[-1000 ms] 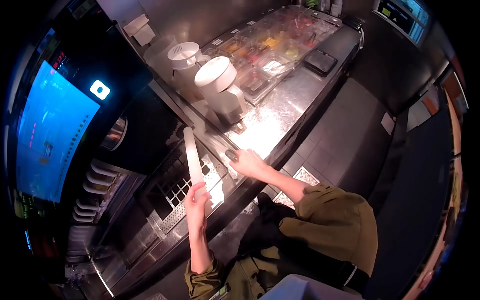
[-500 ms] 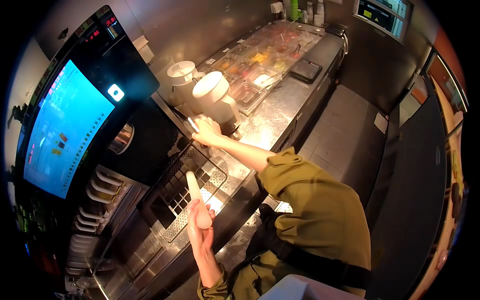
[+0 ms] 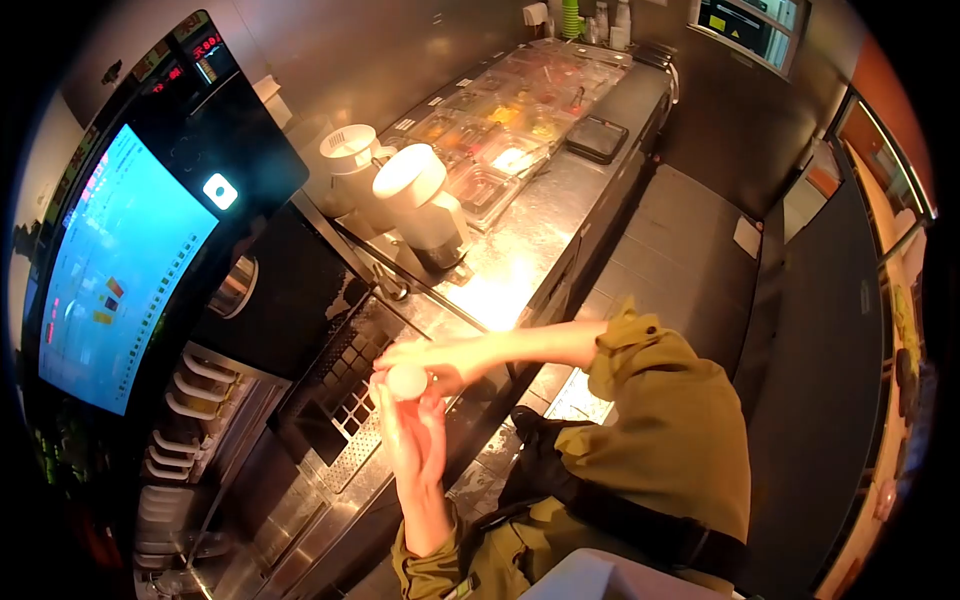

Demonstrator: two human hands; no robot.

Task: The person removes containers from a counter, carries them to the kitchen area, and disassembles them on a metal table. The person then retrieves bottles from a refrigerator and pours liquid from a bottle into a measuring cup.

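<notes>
My left hand (image 3: 414, 440) is closed round a pale, stick-like pestle (image 3: 408, 382), held over the counter's front edge. Its round end faces me, and the rest of its length is hidden. My right hand (image 3: 432, 360) comes in from the right and presses against the pestle's far side, its fingers curving round it. Beneath both hands lies a metal drain grid (image 3: 358, 408) set into the counter. What the right fingertips touch behind the pestle is hidden.
Two lidded white jugs (image 3: 412, 175) stand on the steel counter (image 3: 535, 225). Behind them are several topping tubs (image 3: 505, 115) and a black tray (image 3: 597, 139). A lit screen (image 3: 125, 280) is at left, with white handles (image 3: 200, 400) below it.
My right hand has left the spot beside the jugs and come back to the pestle. The pestle has tilted from lengthwise to end-on. The view has shifted slightly.
</notes>
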